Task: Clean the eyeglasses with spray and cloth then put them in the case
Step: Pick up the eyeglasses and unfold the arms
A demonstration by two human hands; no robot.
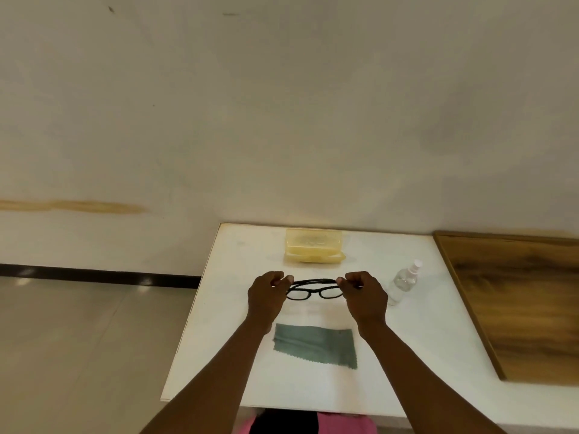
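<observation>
Black-framed eyeglasses (pixel 313 289) are held just above the white table (pixel 238 339), lenses toward me. My left hand (pixel 266 297) pinches the left end of the frame and my right hand (pixel 365 296) pinches the right end. A grey-green cloth (pixel 315 345) lies flat on the table below the glasses, between my forearms. A small clear spray bottle (pixel 404 281) with a white nozzle stands to the right of my right hand. A translucent yellow case (pixel 314 245) sits open at the table's far edge, behind the glasses.
A wooden board (pixel 520 302) lies on the table's right side. A plain wall rises behind the table. Tiled floor (pixel 87 339) lies to the left, past the table's left edge.
</observation>
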